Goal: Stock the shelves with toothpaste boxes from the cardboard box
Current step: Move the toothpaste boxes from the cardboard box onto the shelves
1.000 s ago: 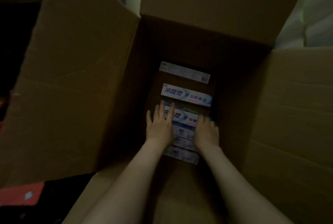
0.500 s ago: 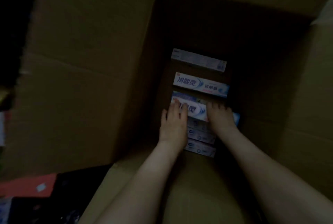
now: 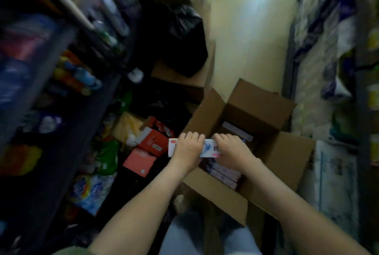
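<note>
Head view, a narrow shop aisle: pale floor [image 3: 246,29] runs between dark shelves [image 3: 67,82] of blurred bottles on my left and racks of white packs [image 3: 326,66] on my right. One open cardboard box [image 3: 260,101] stands on the floor, all four flaps spread. A black bag [image 3: 184,35] lies beyond it. Loose goods are heaped at the foot of the left shelves, among them two red packs [image 3: 150,142], one green bag [image 3: 107,157] and one blue-and-white bag [image 3: 90,191].

I hold one stack of toothpaste boxes [image 3: 209,148] over the near-left part of the opening, its left end reaching out past the left flap. A blue-and-white face shows on top, with several pale box edges under it; motion blur stops an exact count. One more toothpaste box [image 3: 238,131] lies flat deep inside, toward the far wall.

Both hands are clamped on the stack. My left hand [image 3: 187,149] grips near the left end, fingers curled over the far edge. My right hand [image 3: 231,150] grips the right half the same way. They sit apart, with a strip of the printed face between them.
</note>
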